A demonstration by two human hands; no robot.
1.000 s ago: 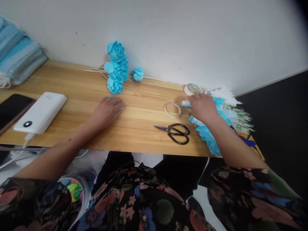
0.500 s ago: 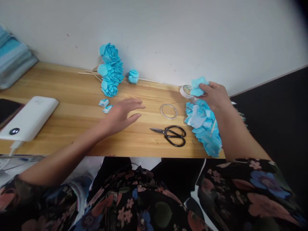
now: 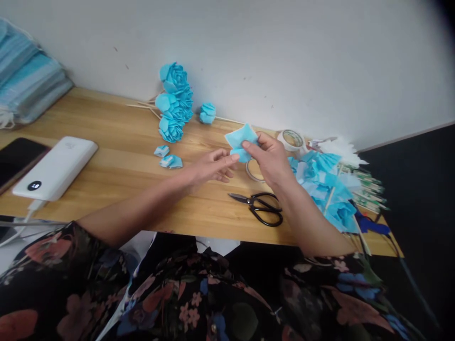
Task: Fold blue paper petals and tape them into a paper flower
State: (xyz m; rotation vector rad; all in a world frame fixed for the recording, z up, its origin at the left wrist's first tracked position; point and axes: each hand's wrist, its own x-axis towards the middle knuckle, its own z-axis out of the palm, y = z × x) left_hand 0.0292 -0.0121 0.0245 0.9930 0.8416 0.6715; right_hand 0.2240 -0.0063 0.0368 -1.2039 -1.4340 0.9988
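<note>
My right hand (image 3: 273, 158) pinches a light-blue petal piece (image 3: 241, 136), cut from thin fabric or paper, between thumb and fingers. The thumb of my left hand (image 3: 216, 166) lies on the lower left edge of the same piece, with the index finger close behind and the other fingers loosely curled. Below the hands lie black-handled scissors (image 3: 261, 203). A thin tape ring (image 3: 253, 170) is partly covered by my right hand. Two small folded blue scraps (image 3: 171, 161) sit left of my left hand.
Finished blue flowers (image 3: 174, 104) on sticks lean by the wall, beside a blue bud (image 3: 207, 113). At right are a tape roll (image 3: 291, 139), loose blue petals (image 3: 323, 175) and green-white wrapped sticks (image 3: 369, 189). A power bank (image 3: 57, 166), phone (image 3: 21, 158) and mask stack (image 3: 31, 76) occupy the left.
My right hand has brought the blue petal piece left from above the petal pile to mid-table. My left hand has moved right to meet it. The view has shifted slightly to the right.
</note>
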